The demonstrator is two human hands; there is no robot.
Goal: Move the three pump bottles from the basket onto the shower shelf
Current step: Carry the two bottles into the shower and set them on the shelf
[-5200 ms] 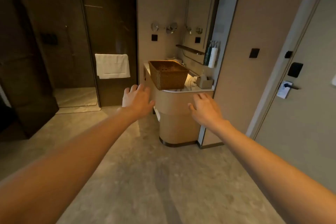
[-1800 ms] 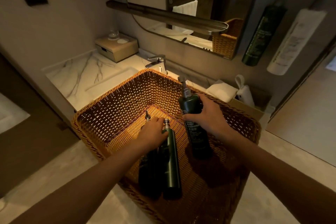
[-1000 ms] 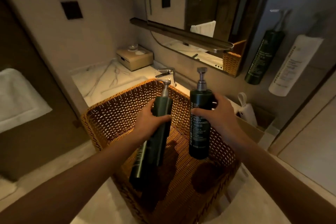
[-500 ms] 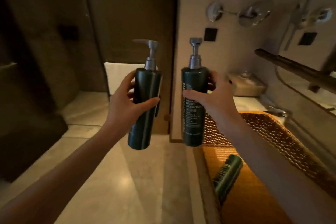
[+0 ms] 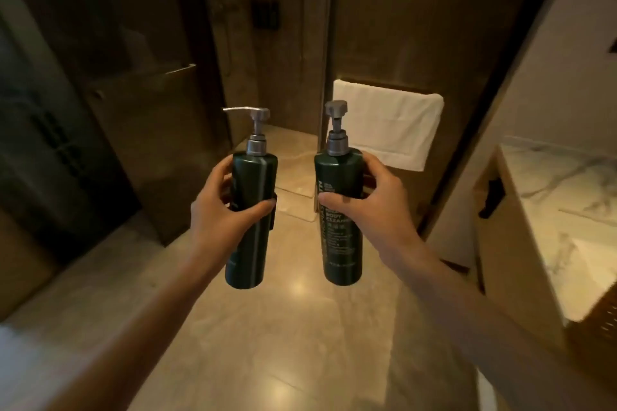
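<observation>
The left hand (image 5: pixel 227 210) holds the left bottle (image 5: pixel 251 213) upright, fingers wrapped around its body; the right hand (image 5: pixel 370 207) grips the right bottle (image 5: pixel 340 220) likewise. Both bottles hang above the floor (image 5: pixel 283 327), side by side, apart. The basket (image 5: pixel 601 317) edge shows at far right beside the bench (image 5: pixel 561 197).

Both forearms come into shot bare from the bottom corners right up to the wrists, with no sleeve or cuff showing along either one. The left hand (image 5: pixel 227 210) wears no glove, ring or watch, its fingers slim with short nails. The right hand (image 5: pixel 370 207) is just as plain, wrist uncovered, knuckles and tendons showing under the warm light.
</observation>
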